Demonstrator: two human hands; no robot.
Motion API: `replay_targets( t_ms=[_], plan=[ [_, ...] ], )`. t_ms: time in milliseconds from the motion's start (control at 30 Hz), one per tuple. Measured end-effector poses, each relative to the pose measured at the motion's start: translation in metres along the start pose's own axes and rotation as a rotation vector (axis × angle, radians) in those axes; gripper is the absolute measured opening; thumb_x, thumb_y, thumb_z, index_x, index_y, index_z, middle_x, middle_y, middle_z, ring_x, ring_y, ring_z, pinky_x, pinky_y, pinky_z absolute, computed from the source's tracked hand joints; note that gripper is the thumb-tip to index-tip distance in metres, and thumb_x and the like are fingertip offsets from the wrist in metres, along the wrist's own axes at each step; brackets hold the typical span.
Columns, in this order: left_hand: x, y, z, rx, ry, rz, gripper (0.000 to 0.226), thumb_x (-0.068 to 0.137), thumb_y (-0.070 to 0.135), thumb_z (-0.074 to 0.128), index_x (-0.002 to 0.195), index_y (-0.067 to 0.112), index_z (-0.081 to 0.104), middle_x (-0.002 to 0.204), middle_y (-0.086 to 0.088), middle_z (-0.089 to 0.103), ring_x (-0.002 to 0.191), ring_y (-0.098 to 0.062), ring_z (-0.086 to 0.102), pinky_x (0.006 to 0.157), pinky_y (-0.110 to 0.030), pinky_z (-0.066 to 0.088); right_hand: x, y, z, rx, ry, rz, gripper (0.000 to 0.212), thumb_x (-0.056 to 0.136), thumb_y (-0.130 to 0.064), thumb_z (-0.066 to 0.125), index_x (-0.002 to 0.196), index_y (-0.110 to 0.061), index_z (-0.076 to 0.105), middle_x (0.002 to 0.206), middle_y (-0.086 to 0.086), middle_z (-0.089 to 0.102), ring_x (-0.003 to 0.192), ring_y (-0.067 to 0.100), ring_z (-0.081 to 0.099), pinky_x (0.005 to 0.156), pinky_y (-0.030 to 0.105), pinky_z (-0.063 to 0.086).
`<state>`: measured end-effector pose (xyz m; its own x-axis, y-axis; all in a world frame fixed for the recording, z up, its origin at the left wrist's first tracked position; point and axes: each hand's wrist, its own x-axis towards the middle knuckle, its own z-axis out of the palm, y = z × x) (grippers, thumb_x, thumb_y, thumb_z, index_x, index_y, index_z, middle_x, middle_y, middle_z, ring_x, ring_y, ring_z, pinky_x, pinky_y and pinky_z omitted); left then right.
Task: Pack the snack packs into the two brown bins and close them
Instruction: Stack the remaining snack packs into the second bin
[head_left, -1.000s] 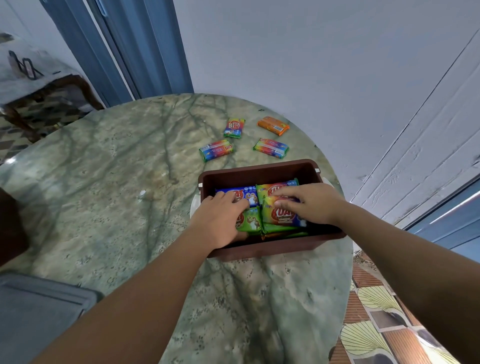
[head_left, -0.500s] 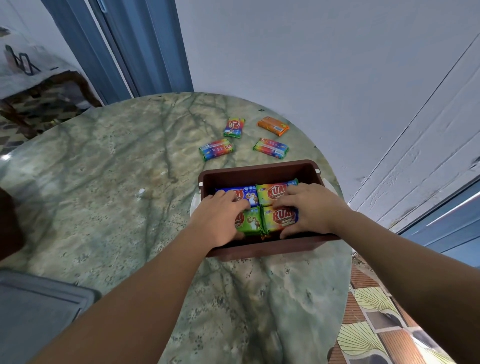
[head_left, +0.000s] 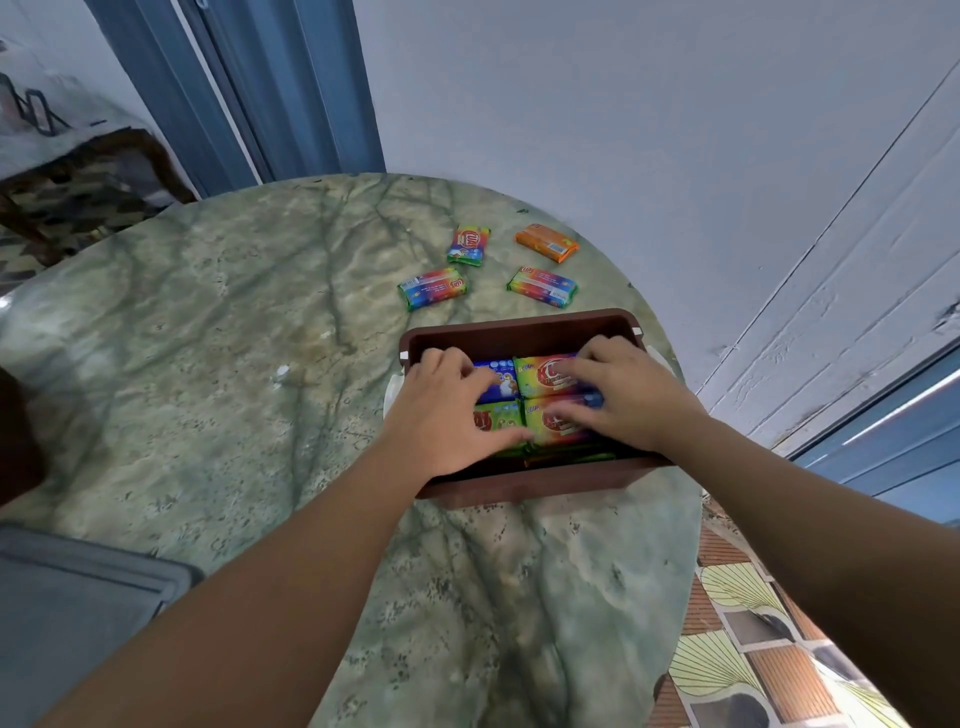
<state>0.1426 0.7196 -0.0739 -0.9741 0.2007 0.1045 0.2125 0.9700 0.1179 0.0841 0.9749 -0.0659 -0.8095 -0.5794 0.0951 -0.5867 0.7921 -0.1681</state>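
We see through one wide-angle head camera, looking forward and down from close above the round green marble table (head_left: 218, 322); both forearms reach in from the bottom edge, and the pale wall (head_left: 597, 114) rises behind.

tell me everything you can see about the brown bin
The brown bin is a rectangular, open-topped box that looks like plastic, upright near the right edge of the marble table. No lid is on it. Small white clips show at its far corners. Colourful snack packs lie flat inside, filling it close to the rim. The left hand and right hand reach in and press on the packs.
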Motion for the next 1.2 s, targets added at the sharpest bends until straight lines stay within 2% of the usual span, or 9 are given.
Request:
replay_targets(
  t_ms=[100, 200, 233, 333, 433, 533, 833, 1067, 1200],
  plan=[
    [-0.001, 0.0, 0.001, -0.025, 0.245, -0.198, 0.079, 0.087, 0.083, 0.041, 0.134, 0.02, 0.054, 0.12, -0.005, 0.046, 0.113, -0.025, 0.04, 0.1, -0.038, 0.041, 0.0, 0.005, 0.003, 0.024, 0.263, 0.164, 0.059, 0.096, -0.054, 0.059, 0.143, -0.019, 0.054, 0.124, 0.01, 0.052, 0.115, 0.028, 0.049, 0.098, 0.048, 0.049],
    [0.006, -0.004, 0.004, -0.129, 0.155, -0.519, 0.083, 0.094, 0.069, 0.047, 0.149, 0.009, 0.032, 0.141, -0.022, 0.038, 0.13, -0.038, 0.038, 0.108, -0.049, 0.038, 0.007, 0.011, 0.009, 0.122, 0.238, 0.433, 0.071, 0.097, -0.044, 0.063, 0.152, -0.013, 0.031, 0.14, 0.02, 0.041, 0.125, 0.039, 0.045, 0.103, 0.053, 0.046],
    [0.01, -0.006, 0.004, -0.219, 0.102, -0.588, 0.084, 0.096, 0.064, 0.05, 0.152, 0.007, 0.025, 0.144, -0.025, 0.037, 0.131, -0.041, 0.04, 0.105, -0.05, 0.042, 0.01, 0.015, 0.01, 0.172, 0.181, 0.512, 0.074, 0.098, -0.044, 0.062, 0.154, -0.013, 0.026, 0.143, 0.022, 0.04, 0.127, 0.04, 0.047, 0.103, 0.054, 0.047],
    [0.021, -0.011, 0.007, -0.36, 0.034, -0.633, 0.076, 0.102, 0.043, 0.054, 0.155, 0.008, 0.014, 0.141, -0.026, 0.042, 0.112, -0.041, 0.059, 0.074, -0.044, 0.049, 0.018, 0.023, 0.011, 0.224, 0.047, 0.587, 0.066, 0.099, -0.039, 0.057, 0.151, -0.017, 0.023, 0.145, 0.02, 0.048, 0.123, 0.042, 0.056, 0.099, 0.055, 0.05],
    [0.024, -0.016, 0.008, -0.317, 0.037, -0.631, 0.069, 0.1, 0.018, 0.057, 0.154, 0.008, 0.015, 0.139, -0.026, 0.044, 0.098, -0.04, 0.064, 0.065, -0.043, 0.045, 0.023, 0.027, 0.011, 0.268, 0.052, 0.58, 0.062, 0.099, -0.027, 0.055, 0.151, -0.022, 0.022, 0.147, 0.015, 0.048, 0.123, 0.04, 0.057, 0.099, 0.056, 0.05],
    [0.026, -0.018, 0.009, -0.27, 0.02, -0.602, 0.081, 0.091, 0.001, 0.061, 0.155, 0.01, 0.013, 0.134, -0.026, 0.046, 0.092, -0.039, 0.065, 0.061, -0.041, 0.043, 0.028, 0.031, 0.011, 0.283, 0.038, 0.576, 0.063, 0.098, -0.017, 0.055, 0.152, -0.023, 0.022, 0.145, 0.014, 0.05, 0.122, 0.037, 0.059, 0.1, 0.056, 0.051],
    [0.066, -0.024, 0.012, -0.261, 0.027, -0.641, 0.078, 0.09, 0.002, 0.063, 0.152, 0.012, 0.017, 0.133, -0.022, 0.047, 0.097, -0.04, 0.065, 0.067, -0.045, 0.051, 0.068, 0.053, 0.006, 0.263, 0.019, 0.554, 0.059, 0.098, -0.018, 0.057, 0.148, -0.023, 0.027, 0.135, 0.012, 0.057, 0.116, 0.031, 0.062, 0.094, 0.053, 0.055],
    [0.102, -0.028, 0.014, -0.182, 0.009, -0.709, 0.072, 0.094, 0.006, 0.057, 0.152, 0.011, 0.015, 0.135, -0.023, 0.047, 0.105, -0.042, 0.063, 0.07, -0.042, 0.043, 0.105, 0.076, 0.002, 0.215, -0.002, 0.514, 0.055, 0.092, -0.019, 0.059, 0.139, -0.021, 0.029, 0.127, 0.017, 0.057, 0.115, 0.036, 0.058, 0.093, 0.052, 0.052],
    [0.104, -0.024, 0.015, -0.137, 0.015, -0.728, 0.07, 0.096, 0.01, 0.054, 0.153, 0.008, 0.015, 0.134, -0.025, 0.047, 0.113, -0.044, 0.057, 0.081, -0.048, 0.045, 0.108, 0.077, 0.002, 0.173, -0.022, 0.513, 0.063, 0.09, -0.024, 0.064, 0.14, -0.02, 0.026, 0.122, 0.018, 0.057, 0.112, 0.036, 0.057, 0.087, 0.051, 0.053]
  ],
)
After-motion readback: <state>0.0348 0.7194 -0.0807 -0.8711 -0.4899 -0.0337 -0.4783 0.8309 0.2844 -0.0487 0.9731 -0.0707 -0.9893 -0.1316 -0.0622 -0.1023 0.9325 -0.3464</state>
